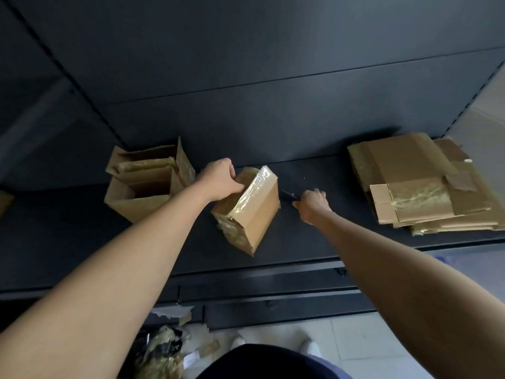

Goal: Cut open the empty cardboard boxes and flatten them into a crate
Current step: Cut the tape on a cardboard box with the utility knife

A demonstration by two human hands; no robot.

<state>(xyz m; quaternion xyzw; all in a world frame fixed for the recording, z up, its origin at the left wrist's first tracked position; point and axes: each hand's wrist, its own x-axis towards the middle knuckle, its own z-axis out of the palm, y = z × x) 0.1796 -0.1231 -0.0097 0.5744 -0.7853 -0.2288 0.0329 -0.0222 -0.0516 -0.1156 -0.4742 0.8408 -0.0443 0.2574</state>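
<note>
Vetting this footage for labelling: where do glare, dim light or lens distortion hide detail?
Head view: glare whitens the tape on the taped brown cardboard box; the small dark knife in the right hand almost vanishes against the dim black metal shelf; wide-angle distortion bows the shelf edges.

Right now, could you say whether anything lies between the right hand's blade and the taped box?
Nothing visible: only bare shelf separates the right hand's blade from the taped box; the left hand grips its far side.
</note>
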